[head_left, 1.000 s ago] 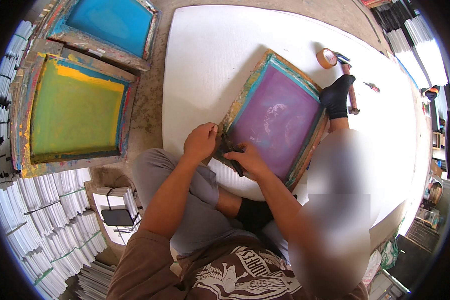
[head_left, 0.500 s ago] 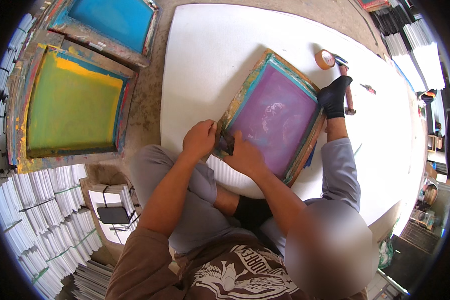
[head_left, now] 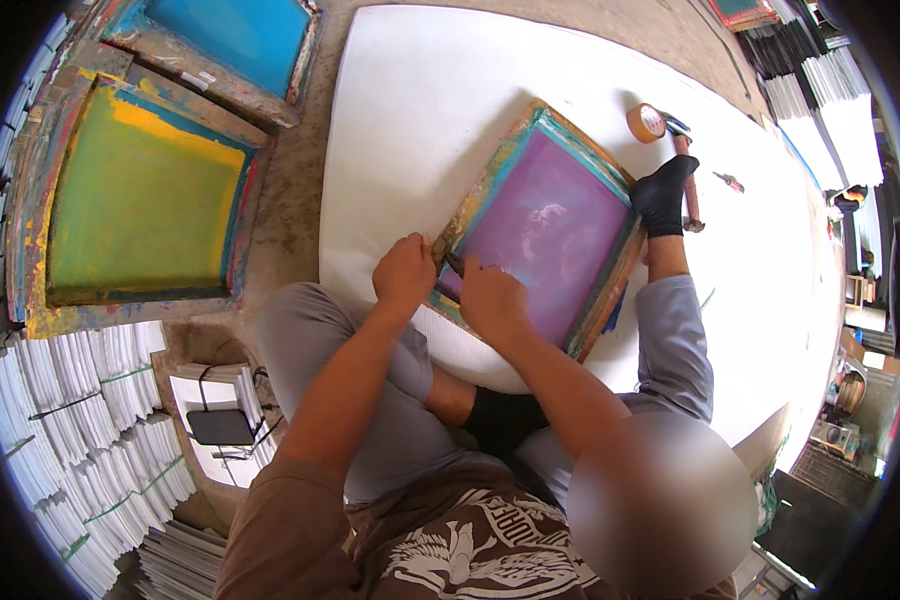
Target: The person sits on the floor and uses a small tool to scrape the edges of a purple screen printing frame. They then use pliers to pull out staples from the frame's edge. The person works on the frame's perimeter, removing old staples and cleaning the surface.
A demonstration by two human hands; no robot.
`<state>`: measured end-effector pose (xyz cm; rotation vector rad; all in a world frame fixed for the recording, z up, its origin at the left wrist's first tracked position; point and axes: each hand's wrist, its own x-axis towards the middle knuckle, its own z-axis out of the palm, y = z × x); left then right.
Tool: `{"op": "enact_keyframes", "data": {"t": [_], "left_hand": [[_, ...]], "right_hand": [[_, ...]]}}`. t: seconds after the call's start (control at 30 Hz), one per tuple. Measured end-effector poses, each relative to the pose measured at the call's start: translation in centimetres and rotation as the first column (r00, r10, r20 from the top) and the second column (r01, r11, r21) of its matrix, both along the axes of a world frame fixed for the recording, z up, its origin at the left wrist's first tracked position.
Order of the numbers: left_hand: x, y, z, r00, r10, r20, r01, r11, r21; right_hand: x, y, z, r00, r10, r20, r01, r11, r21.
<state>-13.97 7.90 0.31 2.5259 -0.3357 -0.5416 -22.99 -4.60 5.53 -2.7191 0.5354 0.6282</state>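
Fingers of the left hand (head_left: 406, 272) bend at the near-left corner of a purple screen frame (head_left: 545, 225); how far they close cannot be told. The right hand (head_left: 493, 302) curls around a dark tool (head_left: 453, 262) there. The frame lies slanted on a white board (head_left: 400, 150), beside a black-socked foot (head_left: 662, 197).
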Motion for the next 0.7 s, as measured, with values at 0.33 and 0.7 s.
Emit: {"op": "enact_keyframes", "data": {"t": [0.33,0.7], "left_hand": [[0.0,-0.7,-1.1,0.995,0.095,-0.01,-0.095,0.995,0.037],[0.1,-0.9,-0.7,0.991,0.128,-0.043,-0.122,0.984,0.128]], "right_hand": [[1.2,-4.5,0.0,0.993,-0.006,-0.115,0.046,0.935,0.351],[0.4,-4.2,1.1,0.892,-0.249,-0.377,0.443,0.324,0.836]]}}
